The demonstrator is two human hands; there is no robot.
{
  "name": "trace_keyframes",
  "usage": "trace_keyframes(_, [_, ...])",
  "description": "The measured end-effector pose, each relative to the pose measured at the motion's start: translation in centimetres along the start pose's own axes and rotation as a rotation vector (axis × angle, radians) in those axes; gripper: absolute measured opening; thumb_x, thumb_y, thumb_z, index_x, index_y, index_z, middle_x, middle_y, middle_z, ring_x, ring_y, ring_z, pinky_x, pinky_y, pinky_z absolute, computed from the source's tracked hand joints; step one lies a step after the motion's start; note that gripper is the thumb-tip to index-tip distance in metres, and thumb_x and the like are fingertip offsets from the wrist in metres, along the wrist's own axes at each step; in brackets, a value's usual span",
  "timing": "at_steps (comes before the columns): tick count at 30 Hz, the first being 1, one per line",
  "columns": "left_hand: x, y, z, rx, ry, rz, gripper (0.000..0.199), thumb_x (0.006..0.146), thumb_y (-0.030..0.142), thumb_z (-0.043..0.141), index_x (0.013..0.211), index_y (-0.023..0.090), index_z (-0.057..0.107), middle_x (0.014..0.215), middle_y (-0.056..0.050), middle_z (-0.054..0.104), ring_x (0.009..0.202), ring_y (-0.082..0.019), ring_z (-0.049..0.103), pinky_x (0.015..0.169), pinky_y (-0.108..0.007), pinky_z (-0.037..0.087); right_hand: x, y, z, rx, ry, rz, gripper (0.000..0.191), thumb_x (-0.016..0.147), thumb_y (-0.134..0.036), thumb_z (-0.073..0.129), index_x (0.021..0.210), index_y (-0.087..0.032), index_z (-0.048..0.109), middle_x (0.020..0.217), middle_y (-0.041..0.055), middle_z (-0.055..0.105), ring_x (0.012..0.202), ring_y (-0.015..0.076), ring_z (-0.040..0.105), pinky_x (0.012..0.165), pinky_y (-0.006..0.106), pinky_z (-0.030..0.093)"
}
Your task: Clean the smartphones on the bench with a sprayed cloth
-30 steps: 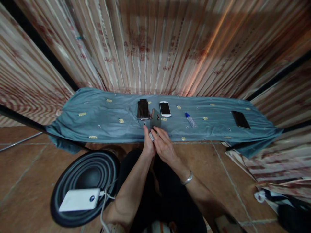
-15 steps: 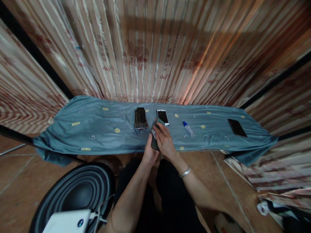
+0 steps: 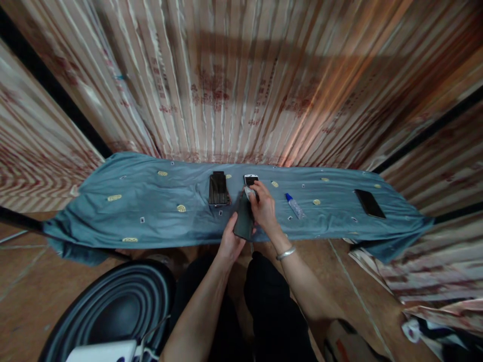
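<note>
My left hand (image 3: 231, 242) is wrapped round the lower part of a dark phone (image 3: 243, 221), which is tilted above the table's front edge. At the phone's upper end, my right hand (image 3: 264, 205) is closed, with its fingers pinching a small pale cloth (image 3: 248, 191) against the phone. Most of that cloth is hidden by the fingers. Behind the right hand lies a white-framed phone (image 3: 251, 178), partly covered by it. A stack of dark phones (image 3: 219, 190) rests to the left of the held phone.
A clear bottle with a blue cap (image 3: 295, 206) lies to the right on the blue cloth-covered table (image 3: 147, 191). Farther right is a black tablet or phone (image 3: 370, 203). Below left, a white power bank (image 3: 103, 352) with cables sits on a round black stool (image 3: 116, 311). Curtains hang behind.
My right hand has moved from the middle of the held phone up to its top end, taking the pale cloth along. More of the phone's dark surface now shows.
</note>
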State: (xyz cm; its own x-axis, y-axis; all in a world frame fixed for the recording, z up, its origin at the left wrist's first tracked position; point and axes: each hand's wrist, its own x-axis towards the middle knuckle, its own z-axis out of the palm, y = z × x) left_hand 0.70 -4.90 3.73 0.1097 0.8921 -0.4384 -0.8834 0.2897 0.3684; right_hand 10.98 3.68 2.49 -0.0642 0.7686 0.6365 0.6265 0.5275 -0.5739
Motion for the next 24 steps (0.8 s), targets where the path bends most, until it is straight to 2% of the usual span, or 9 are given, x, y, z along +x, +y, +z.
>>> trace_keyframes(4, [0.4, 0.8, 0.1, -0.123, 0.041, 0.071, 0.031, 0.097, 0.026, 0.042, 0.107, 0.014, 0.069, 0.096, -0.007, 0.076, 0.109, -0.019, 0.067, 0.100, -0.031, 0.048, -3.1, -2.6, 0.1, 0.001, -0.057, -0.135, 0.031, 0.097, -0.023, 0.043, 0.115, -0.018, 0.068, 0.128, 0.0135, 0.063, 0.120, 0.0233, 0.059, 0.105, 0.041, 0.049])
trace_keyframes(8, [0.3, 1.5, 0.2, -0.159, 0.078, 0.083, 0.035, 0.098, 0.035, 0.042, 0.105, 0.014, 0.069, 0.095, -0.006, 0.076, 0.108, -0.017, 0.067, 0.099, -0.026, 0.048, -5.3, -4.3, 0.3, -0.018, -0.080, -0.233, 0.035, 0.098, -0.019, 0.040, 0.123, -0.018, 0.065, 0.129, 0.0145, 0.061, 0.123, 0.0233, 0.056, 0.106, 0.042, 0.049])
trace_keyframes(10, [0.1, 1.6, 0.4, -0.169, 0.064, 0.093, 0.034, 0.098, 0.032, 0.042, 0.107, 0.014, 0.069, 0.097, -0.006, 0.076, 0.110, -0.017, 0.066, 0.098, -0.026, 0.048, -4.7, -4.2, 0.4, -0.023, -0.095, -0.261, 0.034, 0.098, -0.019, 0.041, 0.121, -0.018, 0.066, 0.130, 0.0150, 0.060, 0.124, 0.0243, 0.055, 0.106, 0.043, 0.048])
trace_keyframes(13, [-0.2, 1.3, 0.6, -0.145, 0.028, 0.109, 0.031, 0.098, 0.027, 0.042, 0.112, 0.014, 0.067, 0.100, -0.007, 0.076, 0.112, -0.019, 0.065, 0.097, -0.029, 0.050, -1.9, -3.0, 0.6, -0.038, -0.104, -0.238, 0.034, 0.097, -0.019, 0.041, 0.120, -0.022, 0.067, 0.132, 0.0135, 0.059, 0.127, 0.0257, 0.052, 0.108, 0.047, 0.045])
trace_keyframes(18, [-0.2, 0.8, 0.4, 0.000, 0.015, 0.074, 0.031, 0.096, 0.030, 0.046, 0.113, 0.013, 0.065, 0.094, -0.009, 0.076, 0.097, -0.023, 0.071, 0.084, -0.036, 0.056, 2.9, -0.8, 1.0, -0.141, -0.081, -0.165, 0.030, 0.096, -0.021, 0.047, 0.114, -0.018, 0.070, 0.127, 0.0157, 0.062, 0.122, 0.0272, 0.053, 0.105, 0.048, 0.045])
trace_keyframes(21, [0.1, 1.0, 0.3, 0.029, 0.019, 0.085, 0.029, 0.095, 0.028, 0.047, 0.113, 0.012, 0.064, 0.095, -0.009, 0.076, 0.096, -0.023, 0.071, 0.084, -0.037, 0.056, 3.3, -0.9, 1.1, -0.153, -0.083, -0.171, 0.030, 0.097, -0.021, 0.045, 0.114, -0.015, 0.070, 0.119, 0.0163, 0.065, 0.116, 0.0267, 0.056, 0.101, 0.046, 0.048])
trace_keyframes(24, [0.8, 1.3, 0.4, -0.021, 0.035, 0.139, 0.027, 0.094, 0.027, 0.048, 0.109, 0.013, 0.066, 0.100, -0.009, 0.075, 0.107, -0.022, 0.067, 0.092, -0.035, 0.053, 1.5, -2.1, 1.1, -0.079, -0.123, -0.244, 0.034, 0.098, -0.020, 0.041, 0.120, -0.016, 0.066, 0.118, 0.0146, 0.066, 0.112, 0.0251, 0.057, 0.099, 0.043, 0.050])
